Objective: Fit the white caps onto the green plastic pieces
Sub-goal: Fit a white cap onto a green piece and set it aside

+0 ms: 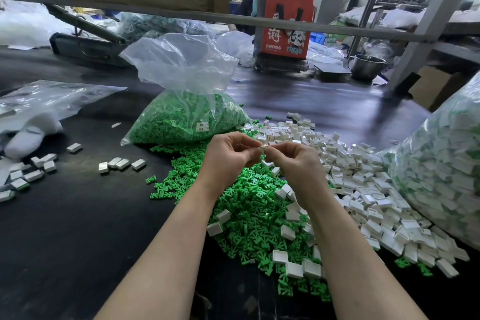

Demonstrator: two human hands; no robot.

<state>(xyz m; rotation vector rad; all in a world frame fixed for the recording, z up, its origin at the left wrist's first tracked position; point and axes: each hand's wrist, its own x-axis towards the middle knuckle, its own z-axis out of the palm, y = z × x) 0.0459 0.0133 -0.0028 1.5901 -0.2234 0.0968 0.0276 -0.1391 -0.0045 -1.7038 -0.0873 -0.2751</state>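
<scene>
At frame centre, the left hand (pixel 231 153) and right hand (pixel 291 161) are pinching a white cap (pixel 262 148) together; light, stiff, likely best gripped by its edges.

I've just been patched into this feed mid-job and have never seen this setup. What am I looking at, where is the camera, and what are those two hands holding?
There is no machine here: a person works bare-handed, and the single picture comes from a camera worn on their head, looking forward and down. The left hand and right hand meet above a dark table, pinching one small white cap between their fingertips; whether a green piece is inside it is hidden. Below lies a loose heap of small green plastic pieces, with a heap of white rectangular caps to the right. Behind stands a clear plastic bag of green pieces. Finished-looking capped pieces lie at the left.
</scene>
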